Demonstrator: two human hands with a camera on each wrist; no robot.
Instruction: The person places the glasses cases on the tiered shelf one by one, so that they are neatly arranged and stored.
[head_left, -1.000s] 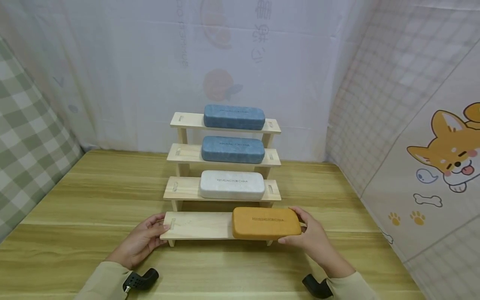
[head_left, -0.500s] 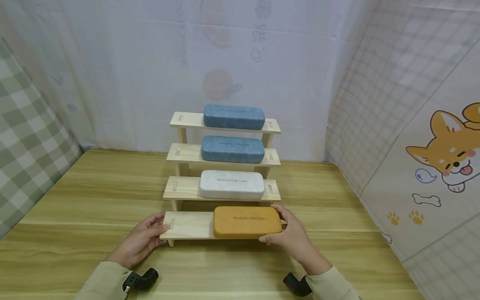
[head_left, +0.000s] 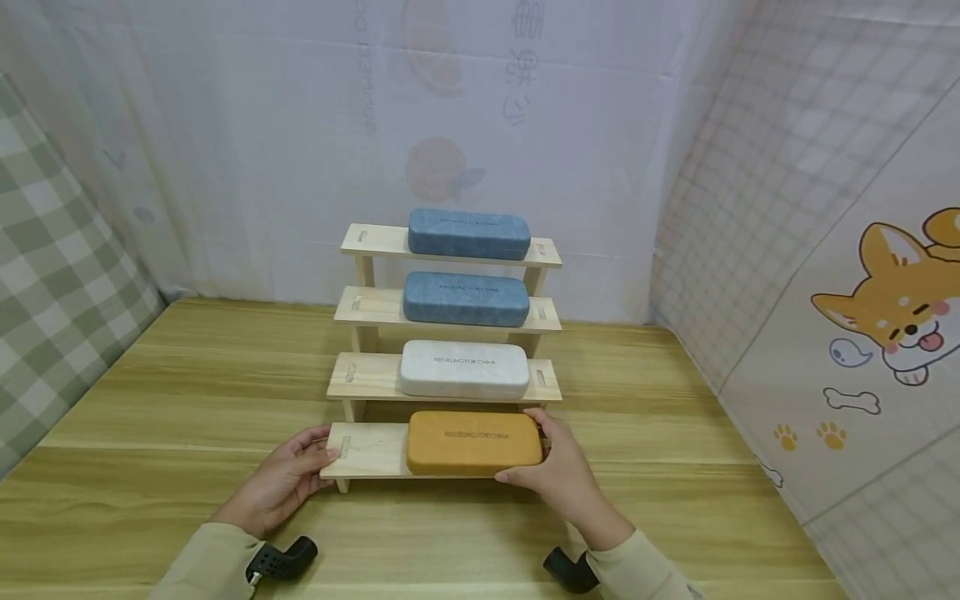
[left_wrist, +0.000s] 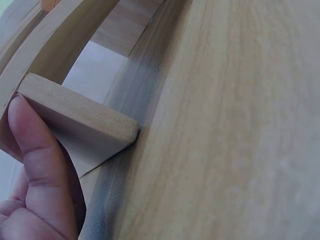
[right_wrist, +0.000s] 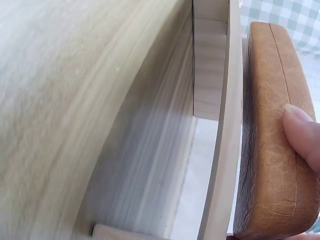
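Observation:
A stepped wooden display rack stands on the table, one glasses case to each step. My right hand grips the right end of the orange glasses case on the lowest step, thumb at the front and fingers behind. In the right wrist view the thumb presses the side of the orange case just over the step's edge. My left hand holds the left end of the lowest step. The left wrist view shows its thumb against the rack's leg under the board.
Above the orange case sit a white glasses case and two blue ones, the middle blue case and the top blue case. White curtain hangs behind the wooden table, with a printed cloth at right.
My right hand has slid the orange glasses case left along the lowest step, toward the middle. The left hand stays at the step's left end.

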